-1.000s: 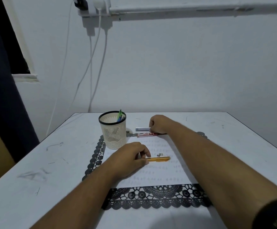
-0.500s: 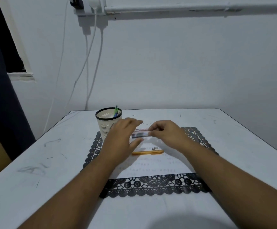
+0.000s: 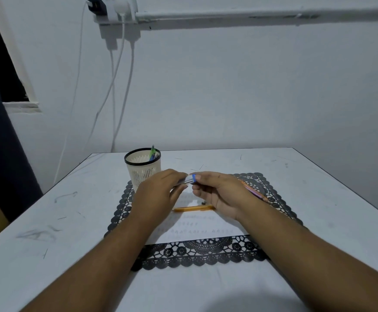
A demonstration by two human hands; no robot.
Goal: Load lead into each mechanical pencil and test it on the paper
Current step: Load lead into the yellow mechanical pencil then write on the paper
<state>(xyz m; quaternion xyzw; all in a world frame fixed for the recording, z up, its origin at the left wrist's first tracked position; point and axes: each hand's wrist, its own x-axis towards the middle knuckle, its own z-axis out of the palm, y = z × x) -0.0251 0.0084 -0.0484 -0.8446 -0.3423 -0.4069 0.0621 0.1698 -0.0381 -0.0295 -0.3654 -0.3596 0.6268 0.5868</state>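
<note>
Both hands meet above the paper (image 3: 197, 224). My left hand (image 3: 158, 197) and my right hand (image 3: 217, 192) pinch the two ends of a small clear lead case with a blue cap (image 3: 189, 179). My right hand also keeps a reddish mechanical pencil (image 3: 254, 192) that sticks out toward the right behind it. An orange mechanical pencil (image 3: 194, 208) lies flat on the paper under the hands, with a tiny dark part (image 3: 203, 202) beside it. The paper carries rows of pencil marks.
A black lace mat (image 3: 201, 255) lies under the paper on the white table (image 3: 59, 233). A cream mesh cup (image 3: 143, 170) with green and blue pencils (image 3: 152, 153) stands at the mat's far left. Charger cables (image 3: 116, 91) hang down the wall behind.
My right hand picked up the lead case and reddish pencil from the back of the mat and brought them nearer. My left hand left the orange pencil and rose to pinch the case.
</note>
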